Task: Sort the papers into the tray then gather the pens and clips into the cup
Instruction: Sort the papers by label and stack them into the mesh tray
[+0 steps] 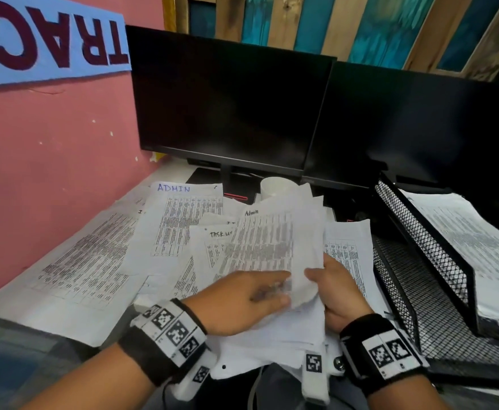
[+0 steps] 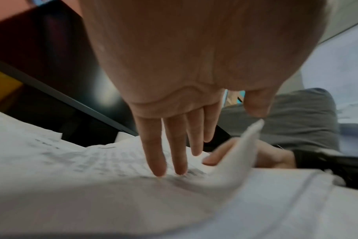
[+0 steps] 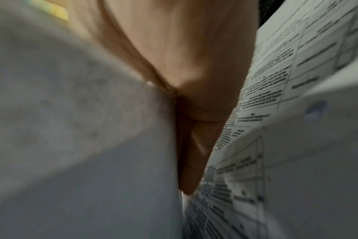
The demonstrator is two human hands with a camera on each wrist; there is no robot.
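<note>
Printed papers (image 1: 183,226) lie scattered and overlapping across the white desk. My right hand (image 1: 323,281) grips a bundle of sheets (image 1: 266,247) at its near edge, thumb on top and fingers underneath. My left hand (image 1: 272,290) lies flat on that bundle with straight fingers, its fingertips (image 2: 160,169) pressing the printed page (image 2: 92,161). In the right wrist view, my right hand (image 3: 191,161) is wedged between sheets (image 3: 276,80). A black mesh tray (image 1: 425,241) stands at the right, and its upper tier holds a stack of papers (image 1: 473,232). A white cup (image 1: 275,186) stands behind the pile. No pens or clips show.
Two dark monitors (image 1: 230,108) stand along the back of the desk, close behind the papers and the cup. A pink wall (image 1: 50,173) bounds the left side. The tray's lower mesh tier (image 1: 443,327) lies just right of my right wrist.
</note>
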